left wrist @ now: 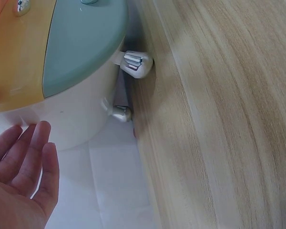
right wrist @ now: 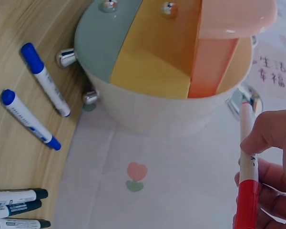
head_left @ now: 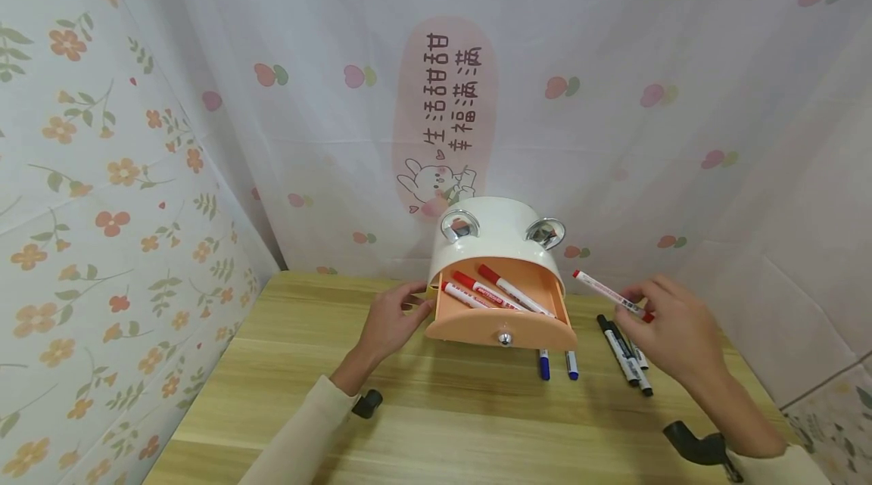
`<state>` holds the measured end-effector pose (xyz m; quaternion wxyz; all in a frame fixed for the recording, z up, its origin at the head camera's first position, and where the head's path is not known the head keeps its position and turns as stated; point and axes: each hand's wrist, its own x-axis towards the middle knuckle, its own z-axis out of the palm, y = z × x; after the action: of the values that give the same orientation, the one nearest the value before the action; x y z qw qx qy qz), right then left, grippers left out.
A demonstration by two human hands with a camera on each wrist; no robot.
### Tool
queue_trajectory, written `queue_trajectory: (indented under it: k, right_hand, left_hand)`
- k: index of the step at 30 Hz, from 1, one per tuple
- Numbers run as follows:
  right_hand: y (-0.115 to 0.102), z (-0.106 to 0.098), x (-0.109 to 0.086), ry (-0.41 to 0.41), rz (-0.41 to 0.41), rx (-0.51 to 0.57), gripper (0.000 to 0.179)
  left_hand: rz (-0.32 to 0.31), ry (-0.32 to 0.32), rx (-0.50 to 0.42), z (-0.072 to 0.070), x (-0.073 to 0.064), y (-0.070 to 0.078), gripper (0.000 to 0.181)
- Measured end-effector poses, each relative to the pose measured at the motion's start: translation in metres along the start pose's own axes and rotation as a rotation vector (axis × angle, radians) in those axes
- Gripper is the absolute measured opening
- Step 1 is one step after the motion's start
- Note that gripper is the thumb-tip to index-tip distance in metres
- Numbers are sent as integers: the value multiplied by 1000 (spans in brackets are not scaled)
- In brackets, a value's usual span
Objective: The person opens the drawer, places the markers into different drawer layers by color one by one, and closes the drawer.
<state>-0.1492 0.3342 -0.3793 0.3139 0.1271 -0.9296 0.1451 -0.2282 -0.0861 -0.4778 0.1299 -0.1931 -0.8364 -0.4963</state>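
A: How's it set out?
B: The curtain (head_left: pixel 327 129) hangs at twelve, the table (head_left: pixel 272 364) runs down to six, and the white cabinet (head_left: pixel 493 231) stands at the dial's centre. Its orange drawer (head_left: pixel 470 328) is pulled out towards six; below, the yellow drawer (right wrist: pixel 148 52) and green drawer (left wrist: pixel 86 52) look closed.
A: And the hands?
B: The left hand (head_left: pixel 391 318) is between eight and nine, fingers loosely bent and slightly apart beside the cabinet; I can't tell whether they touch it. The right hand (head_left: pixel 671 326), between three and four, pinches a red-capped marker (head_left: pixel 602 290) between thumb and fingers, off the table and outside the drawer, aimed at ten.
A: How far along?
B: Partway, I'd judge. Three red markers (head_left: pixel 521 294) already lie in the orange drawer; the held one isn't in yet. Two blue markers (head_left: pixel 544 365) lie at five and several black markers (head_left: pixel 618 352) at four. If those are to be stowed too, they're all left. The closed drawers' insides don't show.
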Motion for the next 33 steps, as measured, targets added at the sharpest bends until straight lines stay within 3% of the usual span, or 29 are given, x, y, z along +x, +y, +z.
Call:
queue_trajectory:
  k: [9, 33]
  right_hand:
    - [-20, -5, 7, 25, -75, -18, 18]
    - [-58, -7, 28, -41, -213, -5, 15]
  left_hand:
    - [-5, -11, 3, -1, 0, 1, 37]
    - [-9, -9, 20, -1, 0, 1, 37]
